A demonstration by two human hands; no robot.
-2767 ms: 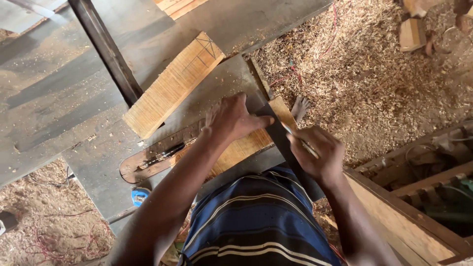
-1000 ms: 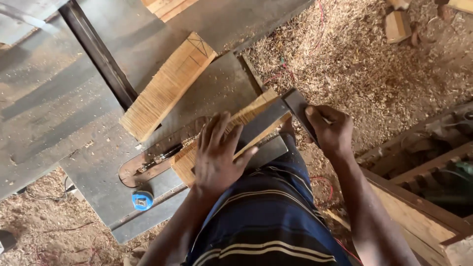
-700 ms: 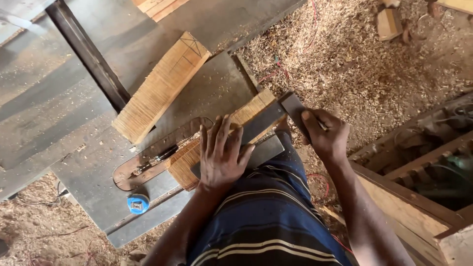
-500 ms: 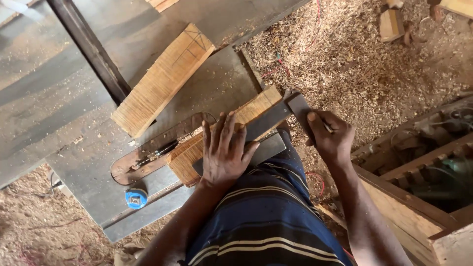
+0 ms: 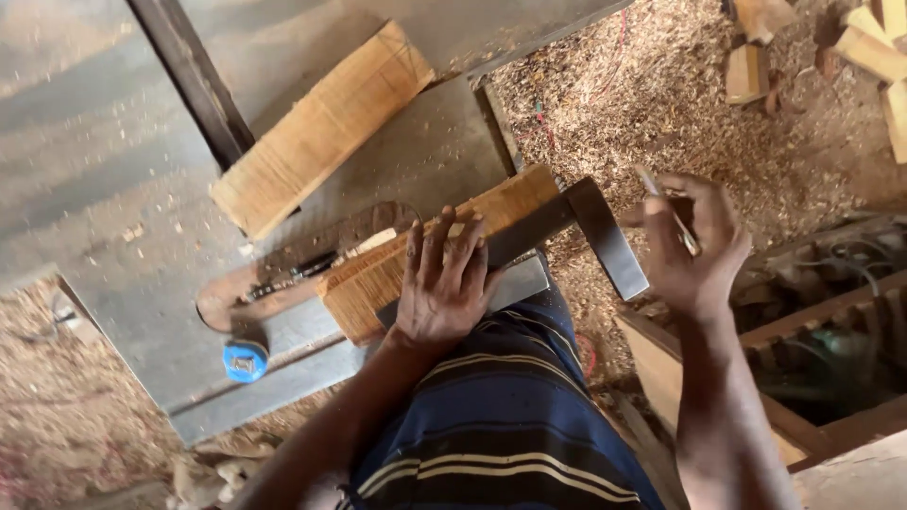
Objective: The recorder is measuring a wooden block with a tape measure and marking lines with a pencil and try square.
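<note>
Marking-out step I reckon: left hand [image 5: 439, 288] flat, pinning the steel try square [image 5: 567, 231] on the short tan wood block [image 5: 430, 250] at the grey metal table's [image 5: 123, 189] near edge, right hand [image 5: 694, 250] pinching a thin pencil [image 5: 666, 210] beside the square, needing a steady line.

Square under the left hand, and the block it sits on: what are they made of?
Square: looks like dull grey metal, flat blade and thicker stock, faint sheen. Block: wood, pale orange-tan, rough-sawn, with fine parallel ridges across its face. Left hand presses both onto the grey table.
</note>
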